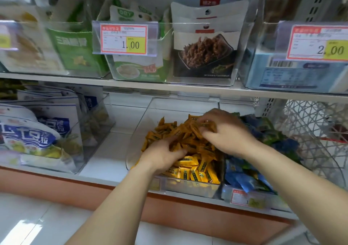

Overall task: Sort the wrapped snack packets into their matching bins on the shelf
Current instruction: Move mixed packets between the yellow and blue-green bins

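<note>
A clear plastic bin (pixel 190 187) on the lower shelf holds a heap of yellow-orange wrapped snack packets (pixel 195 166). Both my hands are inside it. My left hand (pixel 162 155) lies on the left of the heap, fingers curled into the packets. My right hand (pixel 227 131) reaches over the heap's top with its fingers curled round several yellow packets. To the right, a second clear bin (pixel 250 197) contains blue and green wrapped packets (pixel 244 178).
A white wire basket (pixel 312 128) stands at the far right. On the left of the lower shelf a clear bin holds blue-and-white bags (pixel 33 137). The upper shelf carries bins of bagged snacks with price tags (pixel 124 39).
</note>
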Demonstrator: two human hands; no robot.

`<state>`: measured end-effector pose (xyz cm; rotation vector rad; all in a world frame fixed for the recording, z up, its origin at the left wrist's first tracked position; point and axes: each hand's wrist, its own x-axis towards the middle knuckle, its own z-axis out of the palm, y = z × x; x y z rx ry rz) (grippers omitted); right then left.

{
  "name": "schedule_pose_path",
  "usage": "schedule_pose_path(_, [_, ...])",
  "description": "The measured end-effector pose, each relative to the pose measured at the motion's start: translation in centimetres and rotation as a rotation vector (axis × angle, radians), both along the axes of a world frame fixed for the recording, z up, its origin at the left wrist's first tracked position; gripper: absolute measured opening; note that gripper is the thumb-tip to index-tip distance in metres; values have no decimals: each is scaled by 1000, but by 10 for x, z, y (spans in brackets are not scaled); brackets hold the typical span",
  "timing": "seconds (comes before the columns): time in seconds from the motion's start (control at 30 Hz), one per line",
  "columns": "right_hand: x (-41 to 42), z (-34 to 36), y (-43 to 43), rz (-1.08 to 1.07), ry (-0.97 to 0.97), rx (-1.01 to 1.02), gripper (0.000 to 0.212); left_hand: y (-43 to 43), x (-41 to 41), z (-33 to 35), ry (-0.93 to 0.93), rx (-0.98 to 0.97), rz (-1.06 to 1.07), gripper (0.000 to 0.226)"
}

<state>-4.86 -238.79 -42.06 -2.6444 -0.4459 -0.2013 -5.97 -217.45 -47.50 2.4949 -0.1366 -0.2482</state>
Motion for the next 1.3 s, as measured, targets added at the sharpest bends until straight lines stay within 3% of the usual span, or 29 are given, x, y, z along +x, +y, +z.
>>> schedule_pose_path(0.2, [73,-18,73,276,346,-77,30,45,-15,21,-373,13,187,36])
schedule_pose_path(0.3, [94,-34,109,400,456,-258,53,71,-18,29,-558,-19,316,37])
schedule_pose_path(0.4, [105,-53,132,428,586,-561,89,92,-16,17,-347,-45,378,43])
schedule_pose_path(0.47, [114,-59,133,349,670,-654,109,94,-13,7,-196,-49,347,37])
schedule_pose_path(0.57, [128,-67,131,285,637,-728,128,92,-12,2,-177,-41,303,34])
schedule_pose_path(0.7, [136,-79,135,244,519,-746,114,95,-13,0,-164,-73,288,34])
schedule_pose_path(0.8, [134,-76,134,238,520,-627,120,95,-15,1,-160,-76,273,33])
schedule_pose_path(1.1, [133,-65,145,230,760,-427,117,91,-16,5,-158,-72,273,33])
schedule_pose_path(1.3, [123,-55,146,270,855,-288,72,93,-14,5,-145,-58,255,33])
